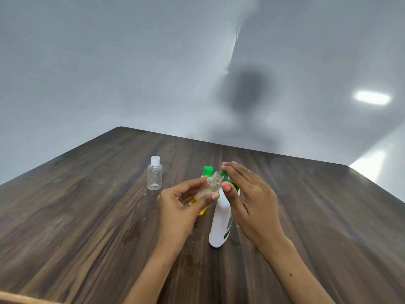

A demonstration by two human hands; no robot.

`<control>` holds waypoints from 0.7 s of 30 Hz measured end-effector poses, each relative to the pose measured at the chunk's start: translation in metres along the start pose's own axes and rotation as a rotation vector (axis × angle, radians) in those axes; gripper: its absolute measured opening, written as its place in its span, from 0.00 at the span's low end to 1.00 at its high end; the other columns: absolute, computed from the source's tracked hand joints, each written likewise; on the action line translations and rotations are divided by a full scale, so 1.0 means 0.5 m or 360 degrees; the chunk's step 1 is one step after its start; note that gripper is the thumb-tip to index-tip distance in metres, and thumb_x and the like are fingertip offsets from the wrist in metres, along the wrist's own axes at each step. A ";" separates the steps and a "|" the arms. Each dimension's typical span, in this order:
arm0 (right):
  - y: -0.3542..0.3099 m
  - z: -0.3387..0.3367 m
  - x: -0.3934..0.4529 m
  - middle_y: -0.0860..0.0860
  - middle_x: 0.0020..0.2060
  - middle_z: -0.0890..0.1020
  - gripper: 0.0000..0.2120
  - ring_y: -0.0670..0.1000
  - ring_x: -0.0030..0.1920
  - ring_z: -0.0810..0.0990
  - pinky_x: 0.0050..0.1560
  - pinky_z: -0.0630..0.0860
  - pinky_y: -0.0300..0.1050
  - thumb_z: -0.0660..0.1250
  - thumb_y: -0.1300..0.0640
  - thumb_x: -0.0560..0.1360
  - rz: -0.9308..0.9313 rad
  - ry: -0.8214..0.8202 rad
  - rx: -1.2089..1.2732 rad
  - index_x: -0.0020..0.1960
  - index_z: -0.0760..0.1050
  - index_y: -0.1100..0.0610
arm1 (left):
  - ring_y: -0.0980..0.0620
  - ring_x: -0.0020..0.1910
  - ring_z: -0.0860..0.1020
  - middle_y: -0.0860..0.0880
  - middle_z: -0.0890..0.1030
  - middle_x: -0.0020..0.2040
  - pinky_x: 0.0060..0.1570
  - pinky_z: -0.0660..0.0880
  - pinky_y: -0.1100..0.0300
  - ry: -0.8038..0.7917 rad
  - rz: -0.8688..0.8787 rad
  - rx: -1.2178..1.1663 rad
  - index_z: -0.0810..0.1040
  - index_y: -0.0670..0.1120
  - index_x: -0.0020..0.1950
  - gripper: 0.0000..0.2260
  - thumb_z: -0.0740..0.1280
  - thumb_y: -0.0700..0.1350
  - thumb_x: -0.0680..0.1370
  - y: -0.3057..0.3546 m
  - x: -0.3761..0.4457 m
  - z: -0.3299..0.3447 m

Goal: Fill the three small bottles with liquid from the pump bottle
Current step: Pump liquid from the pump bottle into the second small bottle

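Holding an uncapped small bottle (212, 185) tilted with its threaded mouth up against the green pump nozzle (224, 174), the left hand (179, 207) pinches it between thumb and fingertips, lifted off the table just left of the pump bottle (220, 224). The right hand (247, 198) lies over the pump head with its fingers fairly straight, pressing rather than wrapping, and its thumb rests near the neck of the white body. To do this step well, I would judge that the mouth should sit squarely under the spout tip before any press, the small bottle kept steady and nearly upright so nothing runs down its outside, and the pump pushed slowly in short strokes, since the opening is narrow. The held bottle is clear plastic with rounded shoulders; some pale liquid or foam seems to sit in its lower part, though how full it is cannot be told behind the fingers. Behind the left hand stands another small bottle (202, 194) with a green cap (207, 171) and yellow liquid inside, mostly hidden. Farther left and farther away, well apart from the hands, a third clear bottle (154, 177) stands upright with a white cap on and looks empty. The pump bottle is white with a green-printed label, upright on the dark wood-grain table (87, 216) in the near middle.
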State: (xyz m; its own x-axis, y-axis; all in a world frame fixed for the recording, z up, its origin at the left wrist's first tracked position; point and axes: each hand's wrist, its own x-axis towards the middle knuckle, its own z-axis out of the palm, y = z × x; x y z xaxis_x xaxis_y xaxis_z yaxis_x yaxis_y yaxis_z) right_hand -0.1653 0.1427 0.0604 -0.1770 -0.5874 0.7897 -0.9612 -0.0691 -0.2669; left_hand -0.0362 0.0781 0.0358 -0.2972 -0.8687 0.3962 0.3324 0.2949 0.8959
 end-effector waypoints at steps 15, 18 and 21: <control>0.003 0.002 -0.006 0.47 0.61 0.79 0.34 0.44 0.63 0.73 0.60 0.74 0.45 0.46 0.33 0.78 -0.0059 0.0050 -0.0018 0.62 0.78 0.56 | 0.56 0.49 0.84 0.51 0.86 0.48 0.54 0.80 0.55 0.0013 -0.0016 0.0032 0.84 0.51 0.50 0.21 0.77 0.50 0.58 0.000 -0.002 -0.001; 0.003 -0.001 -0.001 0.48 0.61 0.79 0.34 0.46 0.63 0.74 0.60 0.74 0.49 0.46 0.34 0.78 -0.0078 0.0047 -0.0003 0.61 0.78 0.56 | 0.55 0.49 0.84 0.52 0.86 0.48 0.55 0.80 0.53 0.0006 -0.0033 0.0031 0.84 0.52 0.49 0.19 0.77 0.48 0.59 -0.003 -0.003 0.000; 0.000 -0.006 0.004 0.50 0.61 0.78 0.34 0.49 0.64 0.74 0.61 0.74 0.54 0.46 0.34 0.78 -0.0113 0.0072 0.0024 0.62 0.78 0.57 | 0.55 0.50 0.84 0.51 0.86 0.48 0.55 0.79 0.52 0.0014 -0.0033 0.0044 0.84 0.49 0.51 0.20 0.78 0.47 0.60 -0.003 -0.004 0.000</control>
State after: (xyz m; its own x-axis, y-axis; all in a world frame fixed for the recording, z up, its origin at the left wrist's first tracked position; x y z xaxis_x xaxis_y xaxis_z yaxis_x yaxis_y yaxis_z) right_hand -0.1665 0.1440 0.0638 -0.1184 -0.5435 0.8310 -0.9684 -0.1218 -0.2176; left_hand -0.0360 0.0791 0.0336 -0.2957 -0.8784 0.3755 0.3012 0.2873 0.9092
